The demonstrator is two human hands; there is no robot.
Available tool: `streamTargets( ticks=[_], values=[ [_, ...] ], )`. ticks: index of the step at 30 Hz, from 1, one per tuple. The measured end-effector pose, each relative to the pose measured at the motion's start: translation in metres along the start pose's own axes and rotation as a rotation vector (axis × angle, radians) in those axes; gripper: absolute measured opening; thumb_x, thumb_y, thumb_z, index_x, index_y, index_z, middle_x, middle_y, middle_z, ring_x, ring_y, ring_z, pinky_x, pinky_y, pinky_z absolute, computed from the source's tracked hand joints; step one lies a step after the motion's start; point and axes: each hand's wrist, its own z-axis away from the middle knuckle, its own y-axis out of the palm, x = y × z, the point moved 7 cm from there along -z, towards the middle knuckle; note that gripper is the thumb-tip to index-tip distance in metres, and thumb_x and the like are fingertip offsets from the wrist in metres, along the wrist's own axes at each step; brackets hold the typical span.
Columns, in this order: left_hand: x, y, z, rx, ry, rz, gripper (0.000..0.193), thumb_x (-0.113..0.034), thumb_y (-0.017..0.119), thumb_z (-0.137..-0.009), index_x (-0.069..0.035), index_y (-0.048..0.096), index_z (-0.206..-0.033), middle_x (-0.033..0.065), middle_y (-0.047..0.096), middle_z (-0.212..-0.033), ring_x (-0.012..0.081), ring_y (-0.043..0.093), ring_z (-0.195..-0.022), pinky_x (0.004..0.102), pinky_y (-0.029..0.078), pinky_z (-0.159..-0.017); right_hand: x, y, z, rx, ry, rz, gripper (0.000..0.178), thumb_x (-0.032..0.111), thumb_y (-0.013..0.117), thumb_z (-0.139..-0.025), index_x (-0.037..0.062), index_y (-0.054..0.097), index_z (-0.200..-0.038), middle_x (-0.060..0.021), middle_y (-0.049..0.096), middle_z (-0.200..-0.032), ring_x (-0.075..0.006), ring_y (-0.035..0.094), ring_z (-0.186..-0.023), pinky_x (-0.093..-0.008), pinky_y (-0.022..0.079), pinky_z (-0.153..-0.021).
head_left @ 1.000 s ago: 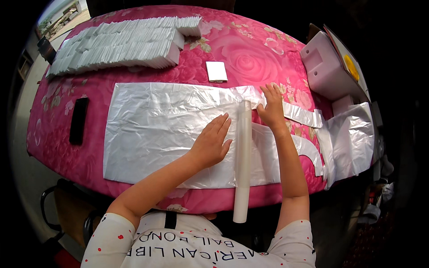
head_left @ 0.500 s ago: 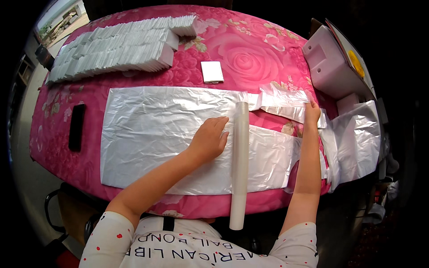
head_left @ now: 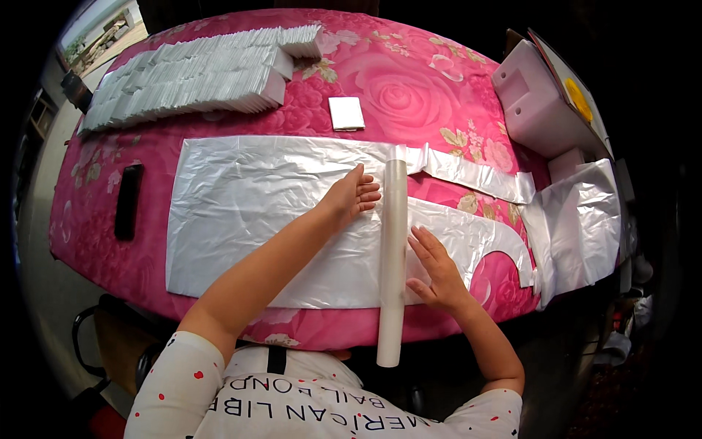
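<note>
A white plastic carrier bag [head_left: 256,219] lies flat on the table, its two handle straps stretching to the right. Across it rests a long translucent tube [head_left: 393,263], its near end jutting past the table edge. My left hand [head_left: 355,196] is turned on its side over the bag just left of the tube, open with the fingers slightly bent and nothing in them. To the right of the tube my right hand [head_left: 436,271] is open over the bag, fingers spread and pointing up and left towards the tube. Neither hand holds anything.
Rows of folded white packets [head_left: 190,77] stand at the far left; a single folded packet [head_left: 346,113] lies beyond the bag. A black phone-like slab [head_left: 129,202] is on the left. More white plastic film [head_left: 578,223] hangs at the right edge, near a white foam box [head_left: 534,95].
My right hand has let go of the upper handle strap and come down and left beside the tube. That strap now lies flatter. My left hand has shifted slightly up, turning on its side.
</note>
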Motion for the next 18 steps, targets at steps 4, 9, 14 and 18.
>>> streamTargets(
  ticks=[4, 9, 14, 18],
  values=[
    [-0.005, -0.030, 0.039, -0.032, 0.123, -0.147, 0.054, -0.042, 0.027, -0.096, 0.001, 0.041, -0.124, 0.0127, 0.053, -0.119, 0.0181, 0.053, -0.104, 0.0298, 0.042, -0.088, 0.018, 0.025, -0.005, 0.121, -0.107, 0.098, 0.063, 0.042, 0.050, -0.084, 0.0028, 0.039, -0.132, -0.0178, 0.029, -0.142, -0.0352, 0.023, -0.133, -0.0422, 0.022, -0.108],
    [-0.009, -0.101, 0.097, -0.028, 0.180, -0.278, 0.052, -0.042, 0.028, -0.096, 0.000, 0.045, -0.122, 0.0123, 0.055, -0.116, 0.0174, 0.054, -0.102, 0.0293, 0.042, -0.086, 0.070, 0.071, -0.045, 0.231, -0.290, 0.191, 0.064, 0.048, 0.042, -0.086, 0.0068, 0.037, -0.134, -0.0121, 0.031, -0.142, -0.0327, 0.018, -0.135, -0.0463, 0.012, -0.110],
    [-0.013, -0.171, 0.170, -0.118, 0.262, -0.307, 0.053, -0.041, 0.029, -0.096, 0.002, 0.045, -0.123, 0.0127, 0.056, -0.115, 0.0165, 0.054, -0.098, 0.0286, 0.042, -0.085, 0.180, 0.108, -0.071, 0.383, -0.592, -0.351, 0.061, 0.045, 0.044, -0.088, 0.0056, 0.038, -0.134, -0.0144, 0.038, -0.137, -0.0321, 0.025, -0.133, -0.0449, 0.022, -0.107],
    [-0.006, -0.218, 0.223, -0.202, 0.290, -0.295, 0.054, -0.042, 0.030, -0.096, 0.002, 0.046, -0.122, 0.0134, 0.057, -0.114, 0.0164, 0.055, -0.097, 0.0288, 0.042, -0.085, 0.175, 0.086, -0.095, 0.193, -0.509, -0.461, 0.046, 0.035, 0.050, -0.088, 0.0041, 0.051, -0.122, -0.0136, 0.050, -0.127, -0.0325, 0.044, -0.120, -0.0416, 0.036, -0.098]
  ],
)
